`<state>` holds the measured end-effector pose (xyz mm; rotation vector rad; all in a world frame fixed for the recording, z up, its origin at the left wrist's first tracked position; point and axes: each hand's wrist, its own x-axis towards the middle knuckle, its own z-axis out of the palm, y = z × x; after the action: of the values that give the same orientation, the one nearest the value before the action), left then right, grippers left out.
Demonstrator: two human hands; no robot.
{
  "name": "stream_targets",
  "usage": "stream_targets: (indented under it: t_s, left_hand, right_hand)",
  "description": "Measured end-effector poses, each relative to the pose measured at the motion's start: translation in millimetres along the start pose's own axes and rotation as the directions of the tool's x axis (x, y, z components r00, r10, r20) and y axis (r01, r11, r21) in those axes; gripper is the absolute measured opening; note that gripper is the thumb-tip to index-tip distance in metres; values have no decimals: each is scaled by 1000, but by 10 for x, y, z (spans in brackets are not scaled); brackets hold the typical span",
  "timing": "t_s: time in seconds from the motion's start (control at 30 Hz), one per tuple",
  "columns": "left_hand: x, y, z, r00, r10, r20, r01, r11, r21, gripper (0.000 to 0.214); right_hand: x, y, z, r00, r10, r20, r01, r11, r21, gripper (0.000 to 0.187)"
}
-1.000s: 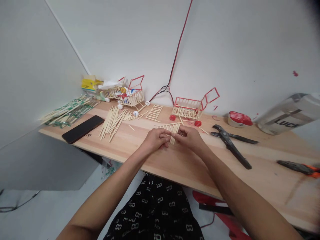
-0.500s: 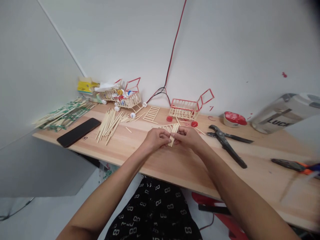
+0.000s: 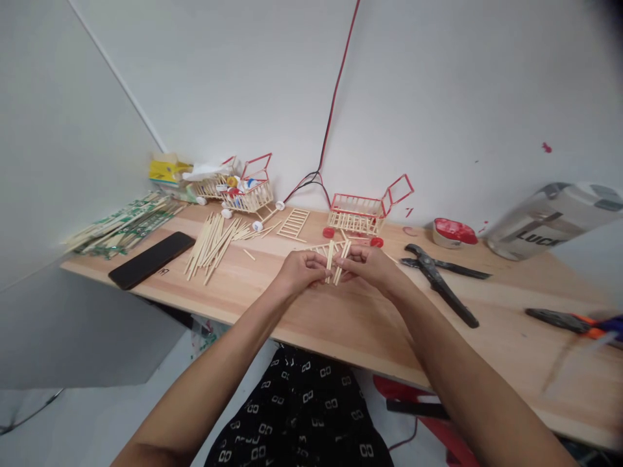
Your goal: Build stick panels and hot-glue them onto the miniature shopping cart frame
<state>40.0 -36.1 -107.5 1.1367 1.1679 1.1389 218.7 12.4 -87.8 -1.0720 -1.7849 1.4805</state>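
Thin wooden sticks are pinched between the fingers of both hands, above the middle of the table. My left hand (image 3: pixel 306 271) is closed on a stick (image 3: pixel 329 254). A short gap away, my right hand (image 3: pixel 363 263) is closed on a couple of sticks (image 3: pixel 343 258) held nearly upright. Just behind the fingers lies a ladder-like stick frame (image 3: pixel 318 248), partly hidden by the hands. Another ladder-like frame (image 3: pixel 293 224) lies farther back. A small stick-built cart (image 3: pixel 357 214) with red rims and red wheels stands behind my right hand.
Loose sticks (image 3: pixel 214 243) and a black phone (image 3: pixel 152 259) lie on the left, near wrapped chopsticks (image 3: pixel 131 224). Another cart (image 3: pixel 248 194) holds bottle caps. Rightward are black-handled pliers (image 3: pixel 440 282), a red-stained tub (image 3: pixel 454 232), a plastic bottle (image 3: pixel 555 220) and an orange-handled tool (image 3: pixel 579 322).
The sticks, earlier bunched together between both hands, are now split, with a gap between those in the left hand and those in the right. The view has shifted slightly.
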Motion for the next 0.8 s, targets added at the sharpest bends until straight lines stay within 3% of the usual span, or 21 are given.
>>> stream_targets:
  t_s: [0.23, 0.37, 0.8]
  left_hand:
    - [-48, 6, 2, 977, 213, -1, -206, 947, 246, 12]
    - [-68, -12, -8, 965, 260, -16, -237, 900, 366, 9]
    - [-142, -23, -10, 951, 310, -21, -270, 859, 435, 4]
  right_hand:
    - [-23, -5, 71, 969, -241, -55, 211, 921, -327, 16]
    - [-62, -75, 99, 940, -340, -41, 283, 837, -468, 15]
    - [-103, -41, 192, 941, -330, -69, 228, 774, -590, 26]
